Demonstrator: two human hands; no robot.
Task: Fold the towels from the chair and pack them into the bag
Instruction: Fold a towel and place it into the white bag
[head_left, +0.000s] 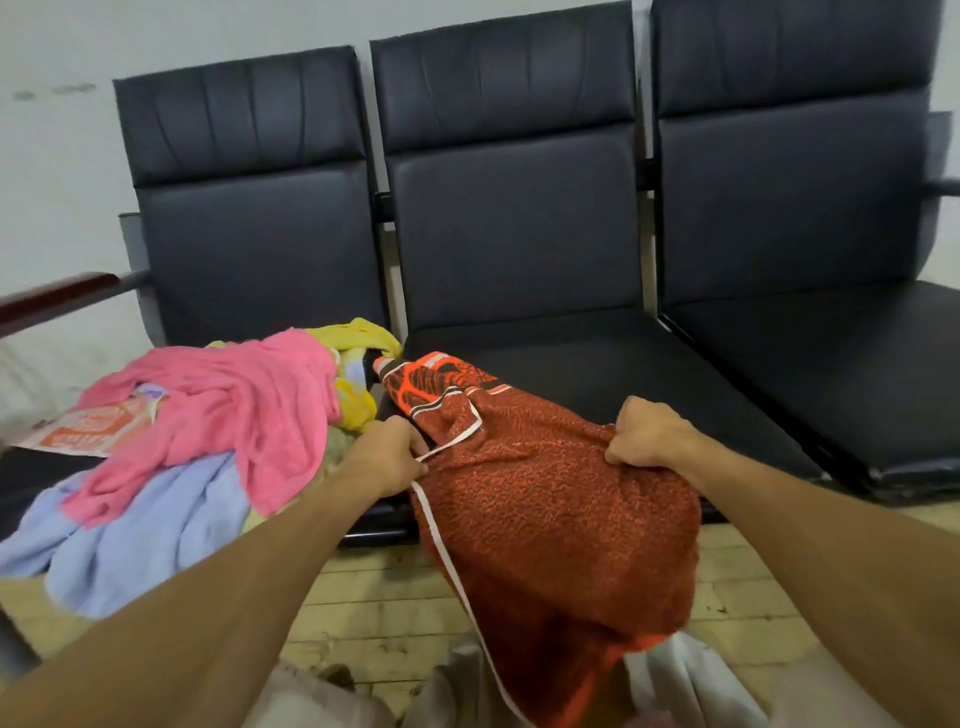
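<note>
I hold a dark red towel (556, 519) with a white edge stripe and an orange patterned end. It hangs from the front of the middle chair seat (597, 364) down toward the floor. My left hand (387, 449) grips its left edge, and my right hand (649, 434) grips its right edge. On the left seat lies a heap of towels: a pink one (234, 400) on top, a light blue one (140, 535) below it, and a yellow one (358, 338) at the back. An orange and white bag (88, 426) lies flat, partly under the pink towel.
Three joined black padded chairs stand against a pale wall; the right seat (831, 374) is bare. A wooden armrest (57, 293) juts out at the far left. Below lies a tiled floor (384, 603), with my light trousers (691, 680) at the bottom edge.
</note>
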